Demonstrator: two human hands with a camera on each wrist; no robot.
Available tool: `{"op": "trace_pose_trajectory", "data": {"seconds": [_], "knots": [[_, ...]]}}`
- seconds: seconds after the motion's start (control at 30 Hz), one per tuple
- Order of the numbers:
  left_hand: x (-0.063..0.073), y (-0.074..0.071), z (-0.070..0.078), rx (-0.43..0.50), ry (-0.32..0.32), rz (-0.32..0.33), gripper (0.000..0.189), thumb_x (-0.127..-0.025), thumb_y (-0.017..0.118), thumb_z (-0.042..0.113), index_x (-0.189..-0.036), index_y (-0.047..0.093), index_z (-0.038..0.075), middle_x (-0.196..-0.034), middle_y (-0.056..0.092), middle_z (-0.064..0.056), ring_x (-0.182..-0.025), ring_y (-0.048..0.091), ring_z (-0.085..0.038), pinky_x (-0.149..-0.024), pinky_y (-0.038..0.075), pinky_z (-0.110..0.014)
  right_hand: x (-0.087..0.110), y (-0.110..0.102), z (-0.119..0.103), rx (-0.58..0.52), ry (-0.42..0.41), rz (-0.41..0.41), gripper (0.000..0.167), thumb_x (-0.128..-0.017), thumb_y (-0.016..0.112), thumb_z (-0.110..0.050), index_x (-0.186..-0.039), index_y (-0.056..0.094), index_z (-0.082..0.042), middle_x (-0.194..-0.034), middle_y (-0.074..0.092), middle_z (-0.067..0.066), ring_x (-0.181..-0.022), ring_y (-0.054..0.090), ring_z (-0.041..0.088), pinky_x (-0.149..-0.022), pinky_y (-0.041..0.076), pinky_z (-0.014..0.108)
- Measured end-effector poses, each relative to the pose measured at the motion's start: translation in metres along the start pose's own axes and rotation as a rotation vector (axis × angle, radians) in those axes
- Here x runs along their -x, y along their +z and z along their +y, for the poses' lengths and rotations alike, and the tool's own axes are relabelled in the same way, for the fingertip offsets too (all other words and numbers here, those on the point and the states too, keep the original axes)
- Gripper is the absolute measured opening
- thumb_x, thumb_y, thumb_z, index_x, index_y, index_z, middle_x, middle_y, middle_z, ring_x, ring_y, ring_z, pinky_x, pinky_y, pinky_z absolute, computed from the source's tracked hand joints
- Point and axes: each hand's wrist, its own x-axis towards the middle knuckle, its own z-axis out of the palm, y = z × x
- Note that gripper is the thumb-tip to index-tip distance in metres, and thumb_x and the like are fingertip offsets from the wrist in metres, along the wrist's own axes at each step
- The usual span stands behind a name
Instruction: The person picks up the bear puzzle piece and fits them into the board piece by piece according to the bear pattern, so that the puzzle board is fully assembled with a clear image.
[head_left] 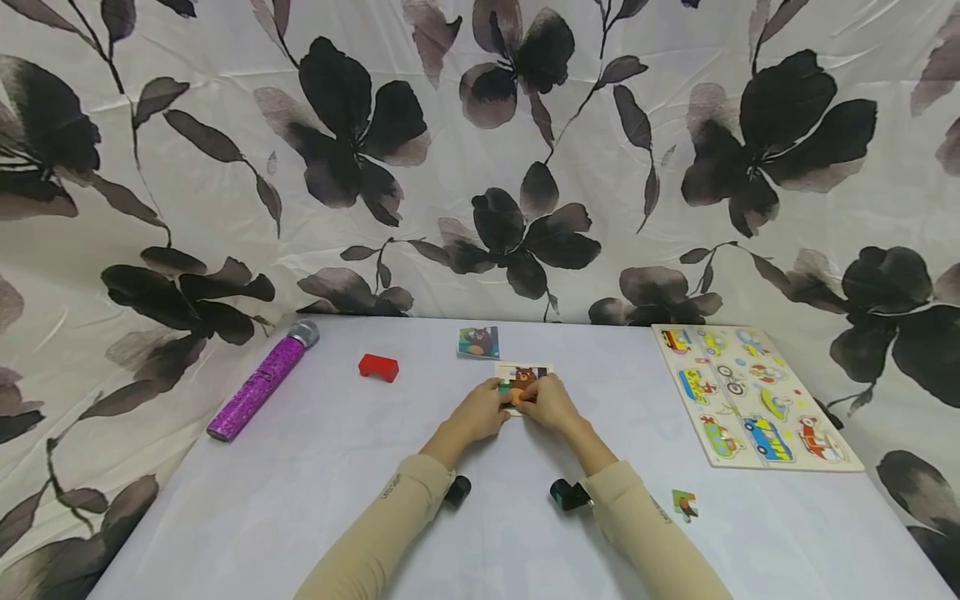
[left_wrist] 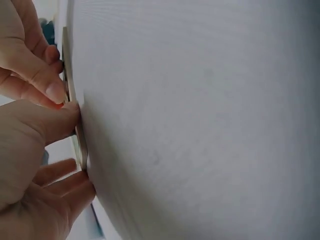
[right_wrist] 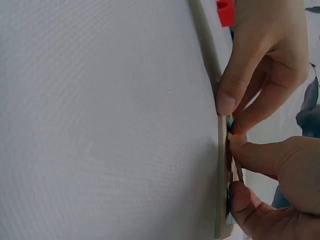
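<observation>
A small jigsaw puzzle board (head_left: pixel 525 364) with a brown bear picture lies flat on the white table, between both hands. My left hand (head_left: pixel 482 412) holds the board's left side, its thumb and fingers along the edge (left_wrist: pixel 82 145). From the right, my right hand (head_left: pixel 553 403) pinches a small puzzle piece (right_wrist: pixel 239 172) over the board, thumb and finger close to its surface. Fingers hide much of the picture and most of that piece. A loose puzzle piece (head_left: pixel 685 504) lies on the table to the right, nearer the right forearm.
Behind the board lies a small bear picture card (head_left: pixel 478 342). A red block (head_left: pixel 378 367) and a glittery purple microphone (head_left: pixel 262 383) are on the left. At the right rests a large vehicle puzzle board (head_left: pixel 757 400). A floral cloth (head_left: pixel 517 150) hangs behind the table.
</observation>
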Motion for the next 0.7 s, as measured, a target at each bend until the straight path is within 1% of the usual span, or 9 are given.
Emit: {"op": "trace_pose_trajectory", "data": {"seconds": [0.1,0.2,0.3,0.43,0.5,0.6,0.63,0.67,0.7], "knots": [[0.001,-0.001,0.001,-0.021,0.036,0.017,0.025,-0.088,0.066,0.014,-0.11,0.068,0.003,-0.134,0.049,-0.021,-0.125,0.047,-0.034,-0.103,0.042,-0.04,-0.001,0.001,0.0,0.022,-0.014,-0.006,0.013,-0.079,0.075,-0.008,-0.08,0.073,0.005,-0.08,0.071,0.013,-0.082,0.065,0.028,-0.078,0.053,0.039],[0.001,-0.003,0.003,-0.034,0.076,0.014,0.02,-0.087,0.067,0.011,-0.104,0.07,0.002,-0.13,0.053,-0.02,-0.123,0.049,-0.032,-0.102,0.043,-0.039,-0.001,0.001,0.0,0.055,-0.048,-0.043,0.01,-0.081,0.073,-0.007,-0.078,0.074,0.003,-0.077,0.071,0.01,-0.072,0.064,0.021,-0.067,0.055,0.034],[0.002,-0.005,0.006,-0.051,0.101,-0.019,0.02,-0.087,0.065,0.01,-0.105,0.07,0.003,-0.128,0.056,-0.019,-0.123,0.05,-0.031,-0.101,0.044,-0.04,-0.001,-0.001,0.002,0.101,-0.075,-0.072,0.006,-0.081,0.071,-0.004,-0.08,0.074,0.001,-0.079,0.071,0.009,-0.073,0.06,0.02,-0.068,0.052,0.034],[0.003,-0.006,0.01,-0.038,0.099,-0.056,0.024,-0.088,0.064,0.012,-0.11,0.07,0.006,-0.128,0.057,-0.017,-0.126,0.048,-0.03,-0.104,0.041,-0.041,0.003,-0.005,0.008,0.156,-0.106,-0.067,0.004,-0.078,0.071,0.001,-0.08,0.074,0.002,-0.083,0.067,0.011,-0.08,0.057,0.023,-0.075,0.052,0.039],[0.003,-0.006,0.011,-0.024,0.097,-0.062,0.025,-0.088,0.064,0.013,-0.112,0.069,0.006,-0.128,0.058,-0.016,-0.128,0.046,-0.029,-0.106,0.039,-0.041,0.007,-0.008,0.012,0.175,-0.121,-0.062,0.003,-0.077,0.071,0.0,-0.076,0.074,0.002,-0.084,0.065,0.01,-0.082,0.059,0.024,-0.076,0.052,0.039],[0.002,-0.005,0.012,-0.015,0.103,-0.06,0.027,-0.088,0.064,0.013,-0.114,0.068,0.005,-0.127,0.059,-0.015,-0.129,0.044,-0.029,-0.106,0.038,-0.041,0.012,-0.013,0.014,0.205,-0.134,-0.085,0.008,-0.078,0.071,-0.003,-0.071,0.073,0.001,-0.09,0.068,0.012,-0.086,0.063,0.026,-0.077,0.052,0.039],[0.002,-0.004,0.011,-0.021,0.108,-0.053,0.027,-0.088,0.064,0.013,-0.114,0.069,0.005,-0.127,0.059,-0.015,-0.129,0.044,-0.029,-0.107,0.038,-0.041,0.014,-0.015,0.014,0.208,-0.141,-0.101,0.008,-0.079,0.071,-0.004,-0.072,0.073,0.001,-0.093,0.069,0.013,-0.087,0.064,0.026,-0.077,0.052,0.039],[0.002,-0.004,0.01,-0.026,0.11,-0.048,0.027,-0.088,0.064,0.013,-0.114,0.069,0.005,-0.129,0.057,-0.016,-0.129,0.044,-0.029,-0.106,0.038,-0.041,0.015,-0.017,0.014,0.205,-0.15,-0.12,0.009,-0.079,0.071,-0.004,-0.073,0.073,0.001,-0.095,0.07,0.014,-0.087,0.064,0.026,-0.075,0.053,0.038],[0.002,-0.004,0.01,-0.028,0.115,-0.04,0.027,-0.088,0.064,0.013,-0.113,0.069,0.005,-0.129,0.057,-0.016,-0.128,0.045,-0.029,-0.106,0.038,-0.041,0.016,-0.019,0.014,0.193,-0.155,-0.141,0.009,-0.08,0.07,-0.005,-0.076,0.074,0.002,-0.098,0.07,0.016,-0.089,0.065,0.028,-0.076,0.053,0.039]]}}
